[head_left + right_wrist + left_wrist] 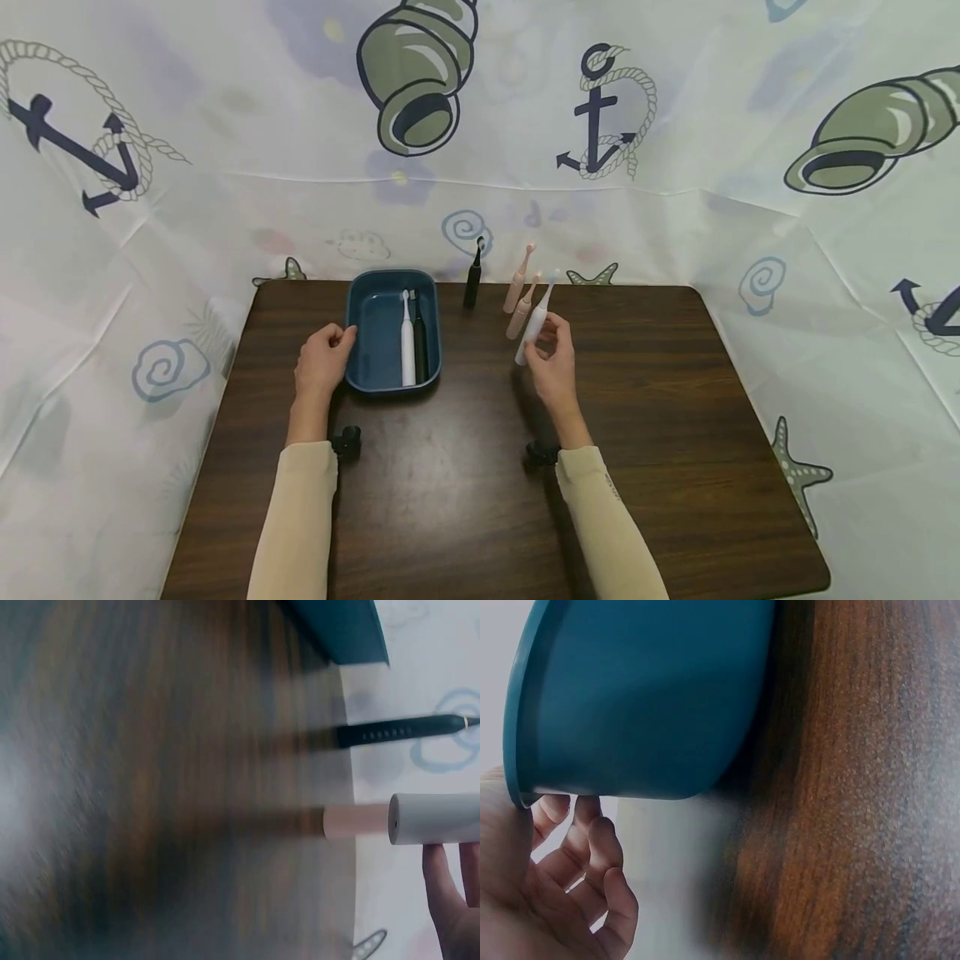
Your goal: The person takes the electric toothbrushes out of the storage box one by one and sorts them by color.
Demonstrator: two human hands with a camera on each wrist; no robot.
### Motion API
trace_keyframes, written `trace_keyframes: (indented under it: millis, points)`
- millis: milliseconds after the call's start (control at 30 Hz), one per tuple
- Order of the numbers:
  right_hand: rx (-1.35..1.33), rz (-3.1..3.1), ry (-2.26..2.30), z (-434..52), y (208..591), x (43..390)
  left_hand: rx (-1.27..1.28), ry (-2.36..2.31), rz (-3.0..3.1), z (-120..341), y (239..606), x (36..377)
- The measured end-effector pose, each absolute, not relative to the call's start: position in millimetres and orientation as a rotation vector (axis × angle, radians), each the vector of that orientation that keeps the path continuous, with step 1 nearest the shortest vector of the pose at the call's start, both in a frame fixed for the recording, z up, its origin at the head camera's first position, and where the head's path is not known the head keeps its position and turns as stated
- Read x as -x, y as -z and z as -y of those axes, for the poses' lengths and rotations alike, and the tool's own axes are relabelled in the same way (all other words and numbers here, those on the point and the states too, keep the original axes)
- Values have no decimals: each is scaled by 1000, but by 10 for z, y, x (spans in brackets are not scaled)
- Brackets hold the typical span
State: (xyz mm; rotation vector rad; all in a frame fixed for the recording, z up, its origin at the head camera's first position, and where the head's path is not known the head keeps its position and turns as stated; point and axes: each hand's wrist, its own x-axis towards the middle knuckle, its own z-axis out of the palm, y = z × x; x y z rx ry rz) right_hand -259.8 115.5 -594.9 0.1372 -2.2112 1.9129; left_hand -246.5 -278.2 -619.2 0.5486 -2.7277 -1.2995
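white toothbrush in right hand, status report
Right hand grips white toothbrush, lifted off table. Left hand touches blue tray. Two pink toothbrushes stand close beyond.

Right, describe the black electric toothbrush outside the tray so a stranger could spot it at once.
Start at the far edge of the brown wood-grain table and find the blue tray. Just right of it, before the two pink electric toothbrushes, the black electric toothbrush stands upright. It is the only dark one outside the tray.
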Motion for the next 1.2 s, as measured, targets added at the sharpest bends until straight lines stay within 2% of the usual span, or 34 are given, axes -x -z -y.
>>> trace_keyframes:
  millis: [500, 900, 1200]
  points:
    - [-1, 2191, -1795, -1366, 5672, 2873, -534, 1296, 2760, 2790, 6178, 2465]
    - [-29, 2178, -1777, -1382, 5785, 3204, -516, 1286, 2761, 2817, 6171, 2465]
    - [69, 2118, -1823, -1455, 6117, 3662, -497, 1273, 2790, 2831, 6170, 2460]
